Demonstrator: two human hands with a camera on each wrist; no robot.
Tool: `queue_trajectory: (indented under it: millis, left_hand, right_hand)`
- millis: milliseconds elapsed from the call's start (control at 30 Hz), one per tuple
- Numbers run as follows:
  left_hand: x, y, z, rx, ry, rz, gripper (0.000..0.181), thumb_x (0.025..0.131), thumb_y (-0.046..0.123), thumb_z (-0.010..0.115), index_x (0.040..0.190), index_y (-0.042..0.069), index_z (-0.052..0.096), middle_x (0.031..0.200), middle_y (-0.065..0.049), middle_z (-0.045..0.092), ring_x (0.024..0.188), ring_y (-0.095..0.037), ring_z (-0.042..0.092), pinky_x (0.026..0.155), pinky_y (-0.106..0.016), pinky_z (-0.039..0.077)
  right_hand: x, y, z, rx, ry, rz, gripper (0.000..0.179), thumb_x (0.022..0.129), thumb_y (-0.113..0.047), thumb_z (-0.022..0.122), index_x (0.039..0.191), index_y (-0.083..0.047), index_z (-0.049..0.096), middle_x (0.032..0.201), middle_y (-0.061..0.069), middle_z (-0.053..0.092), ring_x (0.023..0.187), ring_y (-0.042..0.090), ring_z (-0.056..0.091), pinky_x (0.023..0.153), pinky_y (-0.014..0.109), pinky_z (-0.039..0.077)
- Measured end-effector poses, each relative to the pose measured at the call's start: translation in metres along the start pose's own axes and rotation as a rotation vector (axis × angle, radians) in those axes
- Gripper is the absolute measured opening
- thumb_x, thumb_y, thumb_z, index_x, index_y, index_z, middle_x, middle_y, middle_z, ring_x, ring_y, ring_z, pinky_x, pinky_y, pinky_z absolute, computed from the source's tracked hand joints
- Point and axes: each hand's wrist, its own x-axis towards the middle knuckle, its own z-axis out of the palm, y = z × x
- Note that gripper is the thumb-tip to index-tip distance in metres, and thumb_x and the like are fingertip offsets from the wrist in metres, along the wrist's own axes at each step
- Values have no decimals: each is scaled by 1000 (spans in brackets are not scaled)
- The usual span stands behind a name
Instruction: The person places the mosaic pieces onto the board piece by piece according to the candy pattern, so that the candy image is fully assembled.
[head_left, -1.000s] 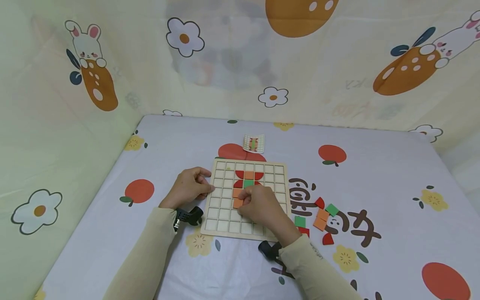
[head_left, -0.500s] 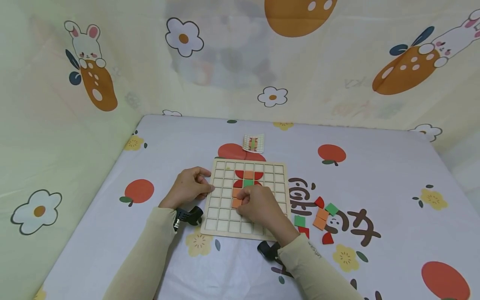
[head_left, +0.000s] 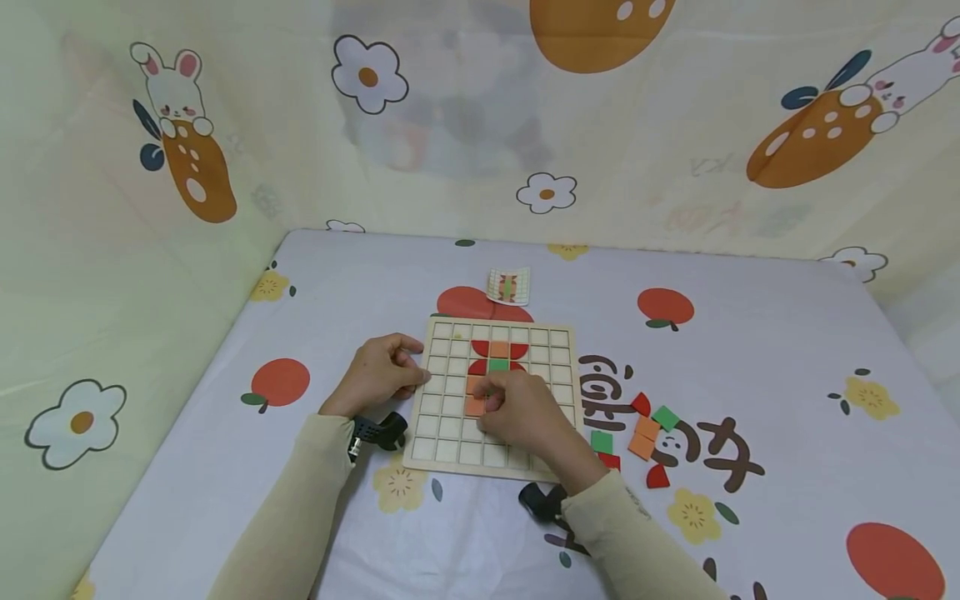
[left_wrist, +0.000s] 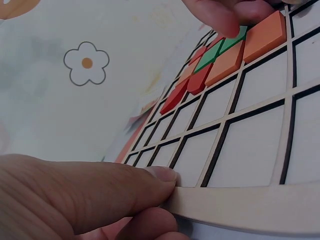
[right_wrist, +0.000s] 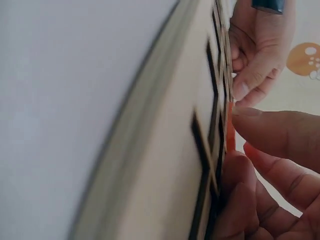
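My left hand [head_left: 373,377] grips the left edge of a square wooden grid board [head_left: 446,451], its thumb on the rim in the left wrist view. Over the middle of the board, my right hand [head_left: 525,414] has thumb and fingertips at the two ends of an orange square tile [right_wrist: 230,129], pinching it in its cell. Another orange tile [head_left: 474,384] lies just above it. Further up are a green tile [head_left: 498,365], an orange tile [head_left: 499,349] and red curved pieces [head_left: 518,348] on both sides. The right hand hides cells beneath it.
Right of the board lie loose pieces: green squares [head_left: 602,442], orange squares [head_left: 642,447] and red pieces [head_left: 657,476]. A small pattern card [head_left: 508,287] sits behind the board. A printed cloth [head_left: 780,350] covers the table, with patterned fabric walls around.
Both hands stay nearly in place. The right fingertips remain at the orange tile, and the board and loose pieces have not visibly moved.
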Motion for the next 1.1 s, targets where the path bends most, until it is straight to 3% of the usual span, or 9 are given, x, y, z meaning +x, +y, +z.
queue_trajectory:
  millis: [167,333,533,667,800,1100]
  left_hand:
    - [0,0,0,3,4,-9,41,90,9,81,127,2,64,87,-8,67,65,-16,63,62,-26,55]
    - [0,0,0,1,5,-8,41,90,9,81,127,2,64,87,-8,67,65,-16,63,62,-26,54]
    - [0,-1,-1,7,0,-15,41,90,10,81,127,3,64,87,-8,67,66,-16,63,62,-26,54]
    - [-1,-1,-1,12,6,-18,41,90,10,82,127,3,64,87,-8,67,66,-17,63,63,-26,54]
    - [-1,-1,-2,11,5,-16,41,90,10,82,126,3,64,87,-8,67,66,-17,63,62,-26,54]
    - [-1,0,0,-1,4,-12,41,90,9,82,126,3,64,87,-7,68,65,-16,63,62,-26,53]
  right_hand:
    - [-4,3,-5,90,-12,2,23,81,1,78,100,-12,77,85,-1,66,82,17,59,70,31,50]
    - [-7,6,-8,102,-29,-31,20,84,0,74,99,-12,78,88,-2,68,85,16,61,76,32,52]
    - [-20,17,-27,107,-19,-56,25,88,-6,76,113,-11,78,106,2,74,90,17,65,80,34,55]
    - [-35,30,-49,101,41,2,28,91,-11,78,118,-9,76,112,5,74,92,21,65,77,33,55]
    - [-50,49,-67,29,100,28,29,90,-10,79,118,-4,75,105,7,72,90,23,62,72,32,54]
    - [-68,77,-85,-117,104,167,32,84,-14,85,113,-4,77,94,7,62,87,24,56,64,34,48]
